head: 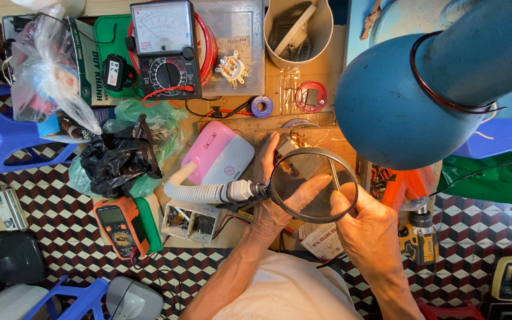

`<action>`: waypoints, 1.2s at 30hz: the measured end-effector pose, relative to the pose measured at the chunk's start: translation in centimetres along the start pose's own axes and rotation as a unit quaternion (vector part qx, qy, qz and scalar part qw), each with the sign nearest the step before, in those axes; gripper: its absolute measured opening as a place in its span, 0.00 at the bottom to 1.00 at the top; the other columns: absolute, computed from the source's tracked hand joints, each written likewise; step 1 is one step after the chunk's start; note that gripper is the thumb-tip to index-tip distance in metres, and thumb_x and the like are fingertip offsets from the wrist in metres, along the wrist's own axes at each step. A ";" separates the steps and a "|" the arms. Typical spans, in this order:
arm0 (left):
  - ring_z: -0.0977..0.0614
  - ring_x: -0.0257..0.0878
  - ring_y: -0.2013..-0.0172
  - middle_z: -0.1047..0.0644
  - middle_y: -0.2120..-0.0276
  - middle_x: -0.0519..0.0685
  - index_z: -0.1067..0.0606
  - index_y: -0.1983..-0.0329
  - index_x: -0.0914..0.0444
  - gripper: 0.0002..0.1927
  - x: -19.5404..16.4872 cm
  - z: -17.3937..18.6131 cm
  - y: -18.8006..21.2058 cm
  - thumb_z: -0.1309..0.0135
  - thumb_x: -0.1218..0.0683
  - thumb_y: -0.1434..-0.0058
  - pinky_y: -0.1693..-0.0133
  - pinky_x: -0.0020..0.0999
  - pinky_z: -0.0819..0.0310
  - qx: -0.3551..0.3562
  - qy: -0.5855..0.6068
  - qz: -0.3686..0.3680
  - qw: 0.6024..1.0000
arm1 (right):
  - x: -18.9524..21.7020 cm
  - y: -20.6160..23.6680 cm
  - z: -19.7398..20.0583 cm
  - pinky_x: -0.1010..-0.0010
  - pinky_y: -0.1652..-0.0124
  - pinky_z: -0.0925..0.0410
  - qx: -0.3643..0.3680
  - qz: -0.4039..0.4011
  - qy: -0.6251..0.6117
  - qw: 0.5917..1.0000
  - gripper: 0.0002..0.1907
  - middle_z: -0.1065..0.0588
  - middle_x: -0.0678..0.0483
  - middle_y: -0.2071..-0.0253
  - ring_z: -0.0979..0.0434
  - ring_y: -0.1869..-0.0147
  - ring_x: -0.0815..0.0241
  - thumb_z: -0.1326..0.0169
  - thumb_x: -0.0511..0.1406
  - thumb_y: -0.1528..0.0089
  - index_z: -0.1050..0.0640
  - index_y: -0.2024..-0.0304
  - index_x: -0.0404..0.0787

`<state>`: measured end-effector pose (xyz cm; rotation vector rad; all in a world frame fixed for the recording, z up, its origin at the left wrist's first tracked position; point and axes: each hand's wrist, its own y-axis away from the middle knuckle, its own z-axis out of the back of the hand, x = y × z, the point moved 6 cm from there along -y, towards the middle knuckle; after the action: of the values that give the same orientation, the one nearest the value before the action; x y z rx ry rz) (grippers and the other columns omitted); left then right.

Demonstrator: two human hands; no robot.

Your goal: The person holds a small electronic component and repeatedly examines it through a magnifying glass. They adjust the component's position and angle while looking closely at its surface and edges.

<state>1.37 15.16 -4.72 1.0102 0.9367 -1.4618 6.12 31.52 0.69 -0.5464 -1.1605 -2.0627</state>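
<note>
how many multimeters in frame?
2. An analog multimeter with a needle dial sits at the top of the bench; an orange digital multimeter lies lower left, by the floor edge. Clutter may hide more.

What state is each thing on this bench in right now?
Left hand: holding a small metal part under the lens.
Right hand: gripping a thin metal tool.
Magnifying lens: over the work, on a flexible arm.
Analog multimeter: lying flat, red lead attached.
Orange digital multimeter: lying face up, screen blank.
Blue lamp: hanging over the bench.
Black plastic bag: crumpled.
</note>
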 end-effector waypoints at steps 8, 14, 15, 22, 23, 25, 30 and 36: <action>0.28 0.54 0.34 0.33 0.34 0.65 0.48 0.25 0.71 0.57 0.0 0.2 0.1 0.28 0.44 0.46 0.32 0.48 0.33 0.010 -0.013 0.000 1.000 | 2.2 -0.6 0.9 0.64 0.74 0.32 0.010 0.141 0.103 0.985 0.08 0.28 0.46 0.79 0.26 0.79 0.56 0.46 0.36 0.36 0.21 0.60 0.37; 0.27 0.51 0.34 0.33 0.35 0.62 0.49 0.24 0.71 0.56 -0.3 0.2 0.1 0.28 0.45 0.44 0.31 0.46 0.31 0.004 0.023 -0.022 0.999 | 3.2 -0.6 0.9 0.59 0.72 0.32 0.006 0.232 0.147 0.962 0.07 0.27 0.44 0.76 0.23 0.73 0.47 0.47 0.34 0.35 0.23 0.62 0.36; 0.27 0.52 0.34 0.33 0.35 0.62 0.49 0.24 0.71 0.56 -0.4 0.2 0.1 0.27 0.45 0.44 0.32 0.46 0.31 0.000 0.013 -0.028 1.000 | 3.3 -0.6 0.9 0.58 0.71 0.32 0.005 0.249 0.149 0.957 0.07 0.27 0.44 0.76 0.23 0.72 0.46 0.47 0.34 0.35 0.23 0.62 0.35; 0.26 0.51 0.36 0.32 0.36 0.62 0.48 0.24 0.70 0.57 -0.5 0.1 0.0 0.26 0.47 0.47 0.34 0.46 0.29 -0.008 -0.004 -0.019 1.000 | 3.5 -0.6 1.2 0.57 0.70 0.31 0.003 0.325 0.203 0.924 0.06 0.28 0.46 0.76 0.24 0.72 0.45 0.47 0.30 0.37 0.26 0.68 0.34; 0.26 0.50 0.36 0.32 0.36 0.61 0.49 0.24 0.70 0.58 -0.4 0.0 0.0 0.26 0.47 0.47 0.34 0.46 0.29 -0.006 0.003 -0.015 1.000 | 3.4 -0.7 1.2 0.58 0.70 0.31 0.008 0.321 0.216 0.922 0.06 0.28 0.46 0.76 0.24 0.72 0.46 0.46 0.30 0.37 0.26 0.69 0.34; 0.26 0.50 0.36 0.32 0.36 0.61 0.49 0.24 0.69 0.58 -0.3 -0.1 0.0 0.26 0.47 0.46 0.34 0.46 0.29 0.001 0.023 -0.003 1.000 | 3.5 -0.8 1.1 0.58 0.70 0.30 0.016 0.328 0.223 0.918 0.07 0.27 0.46 0.76 0.24 0.72 0.46 0.46 0.30 0.37 0.26 0.71 0.34; 0.24 0.48 0.37 0.32 0.36 0.60 0.51 0.23 0.69 0.58 0.0 -0.1 0.3 0.27 0.46 0.44 0.34 0.45 0.27 0.013 0.064 0.027 0.998 | 4.1 -0.5 1.4 0.59 0.68 0.29 0.021 0.371 0.201 0.907 0.05 0.26 0.47 0.74 0.22 0.70 0.47 0.46 0.30 0.38 0.25 0.69 0.35; 0.26 0.49 0.36 0.33 0.34 0.61 0.50 0.23 0.69 0.58 -0.2 0.0 0.3 0.27 0.47 0.45 0.33 0.46 0.29 0.011 0.049 0.017 0.999 | 4.3 -0.6 1.3 0.59 0.68 0.29 0.022 0.357 0.211 0.910 0.06 0.25 0.47 0.74 0.22 0.70 0.47 0.46 0.31 0.37 0.25 0.69 0.34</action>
<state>1.65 15.17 -4.58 1.1181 0.9711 -1.4081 2.87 31.31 3.79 -0.3924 -0.6151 -1.4133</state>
